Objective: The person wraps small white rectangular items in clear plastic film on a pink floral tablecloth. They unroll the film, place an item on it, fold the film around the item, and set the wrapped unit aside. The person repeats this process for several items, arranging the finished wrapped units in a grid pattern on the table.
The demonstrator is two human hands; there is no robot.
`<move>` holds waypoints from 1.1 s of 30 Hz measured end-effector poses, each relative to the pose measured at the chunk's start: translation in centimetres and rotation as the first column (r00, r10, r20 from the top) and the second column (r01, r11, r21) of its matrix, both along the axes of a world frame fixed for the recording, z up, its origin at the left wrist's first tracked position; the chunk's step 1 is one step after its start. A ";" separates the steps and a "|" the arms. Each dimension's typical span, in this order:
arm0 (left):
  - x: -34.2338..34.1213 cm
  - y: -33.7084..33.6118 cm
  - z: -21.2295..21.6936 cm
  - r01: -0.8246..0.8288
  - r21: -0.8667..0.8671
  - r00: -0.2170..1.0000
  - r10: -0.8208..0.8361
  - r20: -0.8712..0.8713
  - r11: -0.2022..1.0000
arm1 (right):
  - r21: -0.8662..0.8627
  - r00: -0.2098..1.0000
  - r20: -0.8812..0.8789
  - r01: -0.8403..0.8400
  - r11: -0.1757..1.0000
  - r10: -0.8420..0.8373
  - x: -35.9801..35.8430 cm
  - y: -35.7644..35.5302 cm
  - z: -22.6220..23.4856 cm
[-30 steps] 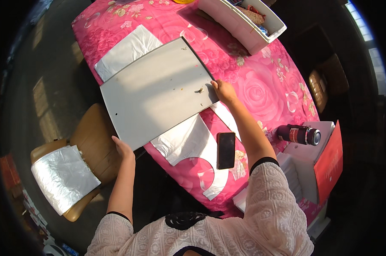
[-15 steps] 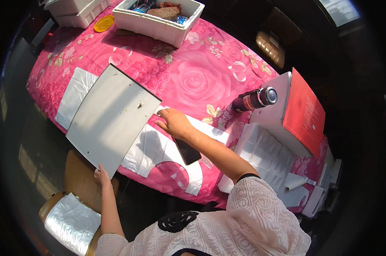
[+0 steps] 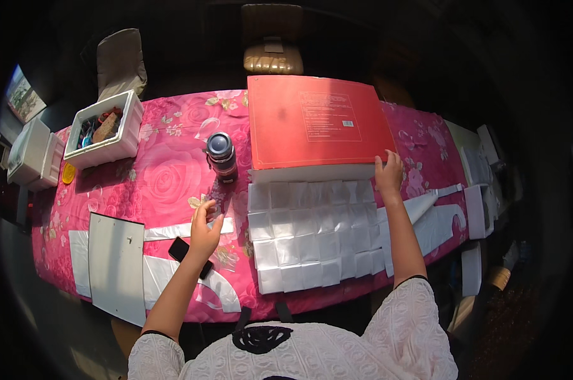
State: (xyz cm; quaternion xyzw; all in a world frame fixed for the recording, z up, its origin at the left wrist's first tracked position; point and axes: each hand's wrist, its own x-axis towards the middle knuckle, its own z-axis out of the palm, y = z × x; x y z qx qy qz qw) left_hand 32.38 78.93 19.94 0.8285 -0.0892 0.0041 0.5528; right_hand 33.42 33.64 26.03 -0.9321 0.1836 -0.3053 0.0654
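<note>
My right hand [image 3: 389, 173] is at the front right corner of a big red-topped box [image 3: 299, 123], fingers apart; whether they touch it I cannot tell. Rows of small white plastic packets [image 3: 311, 237] lie overlapping in front of the box. My left hand [image 3: 205, 231] hovers above the tablecloth with fingers spread and holds nothing. Just behind it stands a dark flask [image 3: 221, 158] with a grey lid. Beside my left forearm lies a black phone [image 3: 179, 249], partly hidden by the arm. A whitish flat board [image 3: 116, 266] rests on the table at the left.
A pink rose-patterned cloth [image 3: 166, 168] covers the table. White plastic pieces [image 3: 220, 289] lie by the board, with others [image 3: 435, 231] at the right. A white foam box [image 3: 106, 152] with mixed items stands far left, near a yellow disc [image 3: 69, 173]. Chairs stand behind the table.
My hands have let go of the white board, which now lies on the table. The view has swung right. My right hand has reached the red-topped box, and my left hand has come near the flask.
</note>
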 end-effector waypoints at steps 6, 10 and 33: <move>11.3 -10.4 0.4 -0.242 -0.239 0.902 0.127 -0.413 0.940 | 0.229 0.910 -0.365 0.294 0.928 -0.198 5.4 -11.0 -1.1; 12.8 -14.1 1.8 -0.311 -0.240 0.871 0.174 -0.460 0.920 | 0.397 0.894 -0.442 0.265 0.879 -0.070 7.1 -13.7 -2.7; 10.5 -14.3 3.0 -0.256 -0.273 0.960 0.210 -0.186 0.927 | 0.407 0.999 -0.015 0.034 0.913 -0.031 1.4 -11.1 1.1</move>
